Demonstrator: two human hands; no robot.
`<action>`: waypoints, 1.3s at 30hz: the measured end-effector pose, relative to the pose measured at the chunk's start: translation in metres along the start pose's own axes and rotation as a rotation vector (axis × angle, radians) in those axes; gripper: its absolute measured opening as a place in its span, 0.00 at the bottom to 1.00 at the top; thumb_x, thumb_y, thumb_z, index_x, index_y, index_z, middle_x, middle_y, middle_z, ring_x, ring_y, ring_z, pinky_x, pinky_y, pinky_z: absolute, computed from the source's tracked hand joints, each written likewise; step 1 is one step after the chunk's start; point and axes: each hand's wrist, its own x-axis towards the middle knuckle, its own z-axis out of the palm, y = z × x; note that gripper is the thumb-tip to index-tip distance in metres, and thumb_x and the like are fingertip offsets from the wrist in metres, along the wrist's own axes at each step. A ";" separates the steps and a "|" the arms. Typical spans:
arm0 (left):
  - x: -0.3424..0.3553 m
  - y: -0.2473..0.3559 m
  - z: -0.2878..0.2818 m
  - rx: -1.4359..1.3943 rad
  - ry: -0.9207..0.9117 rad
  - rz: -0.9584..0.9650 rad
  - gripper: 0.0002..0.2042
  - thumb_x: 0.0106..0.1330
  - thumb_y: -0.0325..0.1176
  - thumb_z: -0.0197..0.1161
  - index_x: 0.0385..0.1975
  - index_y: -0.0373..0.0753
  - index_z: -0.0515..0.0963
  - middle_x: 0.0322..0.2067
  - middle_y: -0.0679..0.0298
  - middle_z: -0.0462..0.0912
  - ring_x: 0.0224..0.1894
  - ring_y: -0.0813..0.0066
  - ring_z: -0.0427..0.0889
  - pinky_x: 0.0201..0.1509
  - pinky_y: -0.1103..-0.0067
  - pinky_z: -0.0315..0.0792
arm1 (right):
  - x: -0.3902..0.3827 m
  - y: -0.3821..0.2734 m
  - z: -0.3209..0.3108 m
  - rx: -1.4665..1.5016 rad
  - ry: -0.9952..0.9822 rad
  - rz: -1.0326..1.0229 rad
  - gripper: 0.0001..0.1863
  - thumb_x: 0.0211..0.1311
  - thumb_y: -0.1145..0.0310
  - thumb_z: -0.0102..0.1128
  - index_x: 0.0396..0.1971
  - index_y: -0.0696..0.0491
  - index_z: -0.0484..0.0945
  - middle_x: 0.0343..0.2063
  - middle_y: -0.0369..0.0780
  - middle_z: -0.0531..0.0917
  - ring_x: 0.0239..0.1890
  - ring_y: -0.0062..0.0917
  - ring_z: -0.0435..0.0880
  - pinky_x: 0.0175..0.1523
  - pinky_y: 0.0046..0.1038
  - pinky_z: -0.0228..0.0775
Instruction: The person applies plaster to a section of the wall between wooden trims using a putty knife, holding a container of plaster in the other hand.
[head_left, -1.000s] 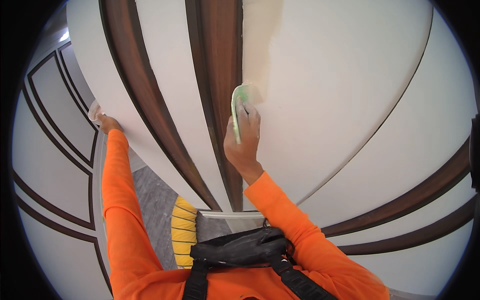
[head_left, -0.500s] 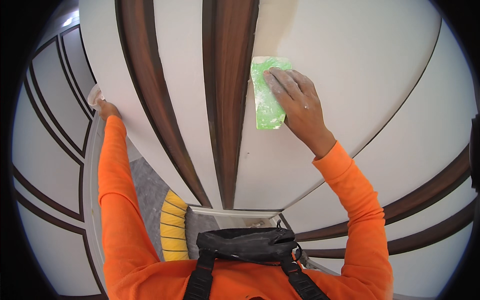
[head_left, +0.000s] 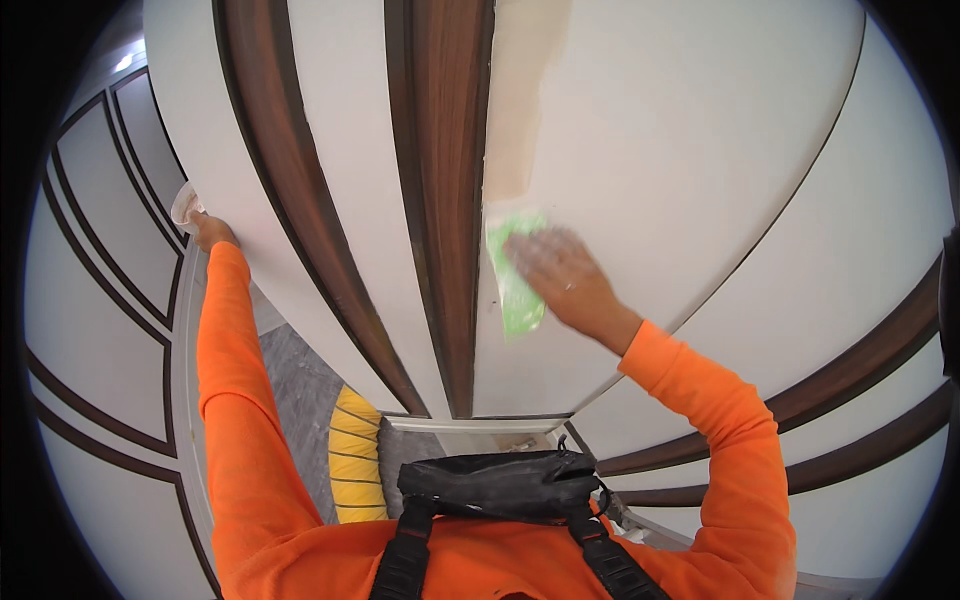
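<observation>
In the head view, a blurred right hand point(head_left: 572, 280) grips a green spreader point(head_left: 522, 310) over a white panel point(head_left: 660, 150) at centre frame; the left hand point(head_left: 213, 232) clasps a pale cup point(head_left: 183, 208) at left; a beige coating point(head_left: 515, 130) streaks upper centre.

Under your right fingers point(head_left: 548, 252), a green scraper point(head_left: 523, 312) looks like plastic, smeared white. Just above them, a beige band point(head_left: 520, 130) lies smooth and matt on the smooth, matt white wall point(head_left: 690, 120). Left of those fingers, a brown strip point(head_left: 453, 200) shows wood grain with a soft sheen. At your left fingers point(head_left: 208, 228), a cup point(head_left: 183, 205) looks like pale plastic. Your orange sleeves point(head_left: 690, 375) are matt cloth.
</observation>
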 end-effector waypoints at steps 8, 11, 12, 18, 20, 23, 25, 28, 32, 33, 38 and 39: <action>0.003 -0.005 0.002 -0.043 -0.058 -0.029 0.45 0.71 0.67 0.47 0.61 0.19 0.71 0.59 0.40 0.79 0.59 0.45 0.82 0.64 0.63 0.76 | 0.059 0.053 -0.027 -0.248 0.208 -0.010 0.27 0.63 0.76 0.55 0.64 0.55 0.75 0.63 0.38 0.77 0.64 0.35 0.74 0.69 0.46 0.66; 0.017 -0.012 0.006 0.053 -0.028 -0.001 0.45 0.71 0.67 0.48 0.60 0.19 0.72 0.58 0.41 0.80 0.58 0.45 0.82 0.64 0.64 0.76 | 0.040 0.048 -0.006 -0.228 0.099 -0.053 0.26 0.64 0.75 0.55 0.64 0.55 0.76 0.63 0.38 0.77 0.64 0.35 0.74 0.70 0.46 0.66; 0.016 -0.008 0.009 0.050 -0.001 0.004 0.45 0.71 0.66 0.48 0.60 0.19 0.72 0.58 0.41 0.80 0.58 0.46 0.82 0.65 0.64 0.75 | 0.026 0.045 -0.001 -0.184 0.077 -0.070 0.26 0.64 0.74 0.55 0.64 0.54 0.76 0.63 0.38 0.77 0.65 0.35 0.74 0.70 0.47 0.66; 0.014 -0.008 0.000 -0.046 -0.039 -0.013 0.44 0.72 0.66 0.47 0.60 0.20 0.73 0.59 0.40 0.79 0.60 0.46 0.81 0.66 0.64 0.73 | 0.010 0.015 -0.014 -0.060 -0.027 -0.097 0.26 0.63 0.75 0.57 0.63 0.52 0.77 0.62 0.38 0.79 0.64 0.34 0.76 0.70 0.47 0.67; 0.017 -0.008 0.001 -0.019 -0.038 -0.002 0.44 0.72 0.66 0.47 0.60 0.20 0.72 0.59 0.40 0.79 0.61 0.47 0.80 0.67 0.64 0.73 | 0.043 0.030 -0.039 -0.130 0.197 -0.035 0.27 0.62 0.77 0.59 0.63 0.53 0.77 0.61 0.37 0.80 0.61 0.33 0.78 0.68 0.43 0.68; 0.000 -0.003 0.005 0.019 0.006 -0.038 0.43 0.72 0.66 0.46 0.60 0.21 0.73 0.59 0.41 0.79 0.62 0.47 0.80 0.68 0.65 0.72 | 0.083 0.057 -0.065 -0.258 0.261 -0.001 0.27 0.64 0.76 0.55 0.64 0.53 0.75 0.63 0.39 0.78 0.64 0.35 0.75 0.68 0.46 0.67; -0.004 -0.001 0.005 -0.014 -0.024 -0.013 0.42 0.72 0.64 0.48 0.59 0.19 0.73 0.58 0.38 0.79 0.59 0.45 0.82 0.65 0.64 0.75 | 0.094 0.066 -0.065 -0.260 0.254 0.002 0.28 0.63 0.77 0.54 0.65 0.53 0.75 0.63 0.39 0.78 0.64 0.36 0.75 0.68 0.45 0.67; -0.003 -0.004 0.001 -0.013 -0.026 0.006 0.42 0.71 0.63 0.49 0.59 0.18 0.72 0.57 0.36 0.79 0.58 0.43 0.82 0.64 0.63 0.76 | 0.070 0.060 -0.028 -0.199 0.187 -0.045 0.28 0.63 0.77 0.53 0.66 0.54 0.74 0.64 0.40 0.77 0.65 0.38 0.74 0.68 0.46 0.66; 0.006 -0.005 0.001 0.042 0.009 0.020 0.42 0.71 0.63 0.49 0.59 0.18 0.72 0.58 0.37 0.79 0.58 0.43 0.82 0.65 0.63 0.76 | 0.017 0.018 0.018 -0.067 0.055 0.012 0.29 0.63 0.76 0.52 0.66 0.56 0.72 0.65 0.43 0.75 0.66 0.41 0.73 0.69 0.47 0.66; 0.011 -0.005 0.001 0.027 0.015 0.013 0.42 0.71 0.63 0.49 0.59 0.18 0.72 0.58 0.37 0.79 0.58 0.43 0.82 0.65 0.63 0.76 | 0.004 0.007 0.030 -0.033 0.029 0.025 0.29 0.63 0.77 0.52 0.66 0.56 0.72 0.65 0.43 0.75 0.66 0.41 0.73 0.70 0.47 0.65; -0.011 0.001 0.002 -0.003 -0.007 0.015 0.42 0.70 0.63 0.50 0.59 0.18 0.72 0.58 0.37 0.79 0.58 0.44 0.82 0.64 0.63 0.76 | -0.052 -0.047 0.065 0.175 -0.193 0.097 0.28 0.61 0.77 0.53 0.64 0.58 0.74 0.64 0.45 0.76 0.67 0.41 0.72 0.71 0.49 0.63; -0.011 0.000 0.000 -0.034 -0.033 0.016 0.42 0.70 0.62 0.50 0.59 0.18 0.72 0.57 0.38 0.79 0.57 0.44 0.83 0.64 0.64 0.76 | -0.055 -0.053 0.064 0.308 -0.186 0.158 0.23 0.65 0.76 0.54 0.61 0.60 0.76 0.60 0.44 0.79 0.63 0.43 0.76 0.70 0.46 0.66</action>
